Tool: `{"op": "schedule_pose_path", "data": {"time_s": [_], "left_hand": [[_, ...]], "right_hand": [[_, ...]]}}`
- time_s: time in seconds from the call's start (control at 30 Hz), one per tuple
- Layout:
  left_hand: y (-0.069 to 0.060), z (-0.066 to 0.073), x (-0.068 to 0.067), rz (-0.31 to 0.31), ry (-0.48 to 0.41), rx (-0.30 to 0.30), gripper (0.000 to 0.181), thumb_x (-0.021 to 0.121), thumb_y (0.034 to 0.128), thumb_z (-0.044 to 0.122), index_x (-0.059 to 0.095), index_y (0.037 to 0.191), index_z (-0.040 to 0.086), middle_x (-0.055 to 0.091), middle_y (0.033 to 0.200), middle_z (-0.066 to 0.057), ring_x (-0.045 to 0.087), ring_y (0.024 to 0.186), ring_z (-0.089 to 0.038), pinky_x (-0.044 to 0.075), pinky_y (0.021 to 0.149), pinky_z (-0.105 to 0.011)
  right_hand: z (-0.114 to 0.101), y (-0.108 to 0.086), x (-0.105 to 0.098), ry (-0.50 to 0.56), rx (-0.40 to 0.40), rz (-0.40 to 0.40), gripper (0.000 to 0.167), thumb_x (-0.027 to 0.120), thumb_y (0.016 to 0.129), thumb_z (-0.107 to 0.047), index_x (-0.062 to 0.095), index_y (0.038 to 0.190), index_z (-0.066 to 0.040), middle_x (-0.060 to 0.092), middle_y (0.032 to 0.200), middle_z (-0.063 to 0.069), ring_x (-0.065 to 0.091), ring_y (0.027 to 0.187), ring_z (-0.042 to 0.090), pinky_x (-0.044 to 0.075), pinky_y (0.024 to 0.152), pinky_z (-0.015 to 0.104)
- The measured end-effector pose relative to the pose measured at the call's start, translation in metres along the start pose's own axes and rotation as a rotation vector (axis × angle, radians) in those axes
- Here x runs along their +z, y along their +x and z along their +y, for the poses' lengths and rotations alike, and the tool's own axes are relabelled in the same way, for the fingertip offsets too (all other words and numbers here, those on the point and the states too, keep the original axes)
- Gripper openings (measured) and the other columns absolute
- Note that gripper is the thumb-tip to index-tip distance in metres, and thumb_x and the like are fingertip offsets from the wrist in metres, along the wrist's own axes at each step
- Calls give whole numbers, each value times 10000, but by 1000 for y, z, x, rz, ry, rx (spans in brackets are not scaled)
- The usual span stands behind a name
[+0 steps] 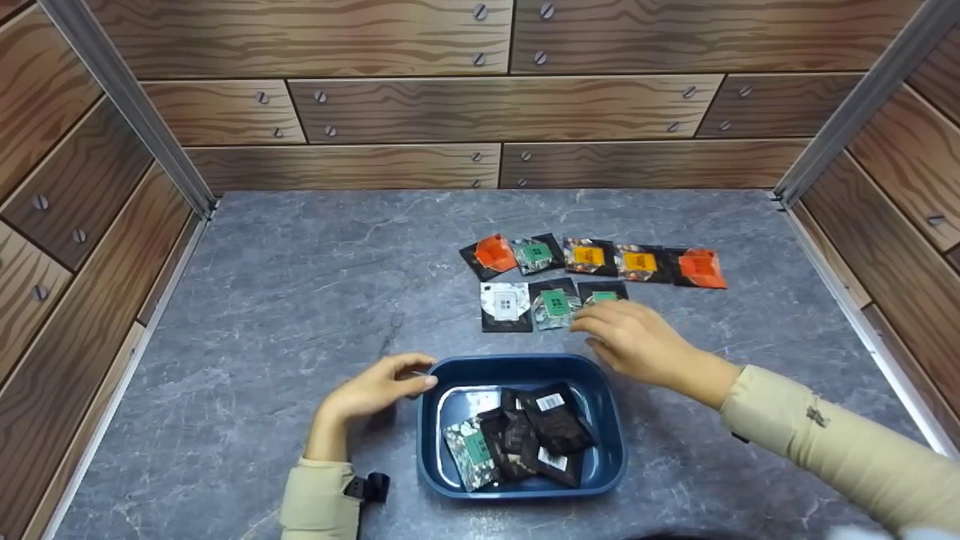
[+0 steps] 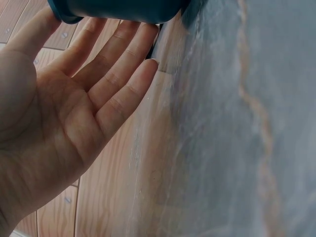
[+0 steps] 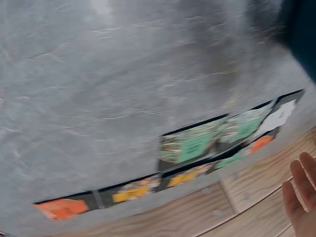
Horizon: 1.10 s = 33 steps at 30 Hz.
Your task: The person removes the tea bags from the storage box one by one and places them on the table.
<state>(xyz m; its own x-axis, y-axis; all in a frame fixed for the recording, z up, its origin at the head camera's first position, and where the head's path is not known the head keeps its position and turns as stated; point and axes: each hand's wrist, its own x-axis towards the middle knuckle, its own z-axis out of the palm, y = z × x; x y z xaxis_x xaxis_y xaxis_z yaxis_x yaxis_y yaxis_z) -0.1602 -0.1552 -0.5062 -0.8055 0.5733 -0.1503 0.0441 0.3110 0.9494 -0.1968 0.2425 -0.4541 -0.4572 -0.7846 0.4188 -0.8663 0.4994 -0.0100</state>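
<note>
My left hand (image 1: 375,388) rests its fingertips and thumb against the left side of a dark blue plastic tub (image 1: 616,420). In the left wrist view, its fingers (image 2: 123,94) lie nearly straight below the tub's rim. Several black sachets (image 1: 559,424) lie in a loose pile inside, one with a green label (image 1: 476,448) facing up. Beyond the tub, my right hand (image 1: 634,341) hovers with loosely bent fingers and nothing in them. It partly covers a green-labelled sachet (image 1: 602,292) in the head view; the right wrist view shows that sachet (image 3: 195,144) apart from the hand.
Behind runs a row of sachets with orange (image 1: 701,266), yellow (image 1: 640,262) and green (image 1: 536,255) labels. A nearer row holds a white-labelled sachet (image 1: 505,306) and green ones. Wood-patterned walls (image 1: 502,109) enclose the grey marbled tabletop (image 1: 300,300) at the back and sides.
</note>
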Motion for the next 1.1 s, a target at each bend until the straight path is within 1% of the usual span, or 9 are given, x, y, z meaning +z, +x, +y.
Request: {"op": "schedule_pose_path", "data": {"time_s": [0.2, 0.43, 0.57, 0.67, 0.77, 0.87, 0.9, 1.0, 1.1], "left_hand": [[1, 2, 1, 0, -15, -3, 404, 606, 999, 186, 552, 1318, -55, 643, 1201, -190, 609, 1108, -292, 527, 921, -376], [1, 2, 1, -7, -16, 4, 404, 604, 999, 185, 551, 1320, -54, 642, 1205, -187, 607, 1114, -299, 523, 938, -412], [2, 0, 0, -13, -19, 7, 406, 601, 1001, 183, 547, 1322, -60, 642, 1204, -189, 608, 1117, -305, 526, 936, -403], [3, 0, 0, -18, -29, 9, 406, 599, 1001, 175, 543, 1321, -69, 642, 1202, -195, 606, 1123, -315, 528, 935, -392], [2, 0, 0, -18, -33, 12, 406, 600, 1001, 172, 542, 1320, -72, 642, 1201, -197, 606, 1123, -318, 528, 933, -383], [1, 0, 0, -14, -30, 12, 407, 601, 1000, 175, 543, 1319, -71, 640, 1203, -197, 607, 1120, -316, 528, 933, -383], [1, 0, 0, -13, -26, 16, 409, 598, 1001, 175, 540, 1320, -74, 638, 1206, -199, 607, 1120, -317, 529, 932, -385], [0, 0, 0, -10, -24, 15, 406, 597, 1003, 174, 541, 1321, -72, 638, 1208, -196, 607, 1121, -313, 529, 930, -384], [0, 0, -1, -6, -19, 12, 407, 596, 1003, 177, 542, 1324, -68, 640, 1208, -191, 608, 1122, -311, 531, 926, -380]], "right_hand": [[-27, 13, -2, 18, -116, -24, 296, 731, 792, -38, 700, 1085, -69, 697, 1108, 86, 655, 1006, 261, 546, 895, 435], [-53, 23, 2, 3, -268, -77, 225, 723, 817, -81, 713, 1041, -97, 706, 1056, 51, 652, 944, 196, 560, 829, 346], [-63, 27, 2, 14, -365, -128, 184, 692, 837, -75, 710, 1016, -112, 703, 1044, 36, 640, 934, 175, 549, 824, 310], [-69, 29, 3, 7, -409, -195, 171, 695, 845, -98, 712, 1011, -135, 699, 1053, 24, 631, 935, 164, 538, 814, 297], [-74, 30, 3, -56, -445, -287, 233, 736, 798, -118, 715, 1026, -162, 692, 1086, 12, 624, 947, 155, 518, 780, 285], [-79, 33, 3, -150, -479, -380, 348, 771, 741, -130, 707, 1079, -182, 681, 1157, 6, 619, 1007, 159, 499, 770, 291], [-80, 34, 4, -178, -490, -401, 365, 774, 741, -140, 703, 1095, -189, 676, 1176, 1, 615, 1025, 159, 494, 768, 295], [-84, 36, 6, -240, -523, -423, 336, 761, 775, -195, 686, 1102, -202, 669, 1185, -23, 603, 1058, 157, 484, 770, 303], [-87, 37, 10, -293, -547, -429, 278, 746, 798, -250, 661, 1059, -208, 662, 1137, -46, 595, 1053, 150, 485, 773, 312]]}}
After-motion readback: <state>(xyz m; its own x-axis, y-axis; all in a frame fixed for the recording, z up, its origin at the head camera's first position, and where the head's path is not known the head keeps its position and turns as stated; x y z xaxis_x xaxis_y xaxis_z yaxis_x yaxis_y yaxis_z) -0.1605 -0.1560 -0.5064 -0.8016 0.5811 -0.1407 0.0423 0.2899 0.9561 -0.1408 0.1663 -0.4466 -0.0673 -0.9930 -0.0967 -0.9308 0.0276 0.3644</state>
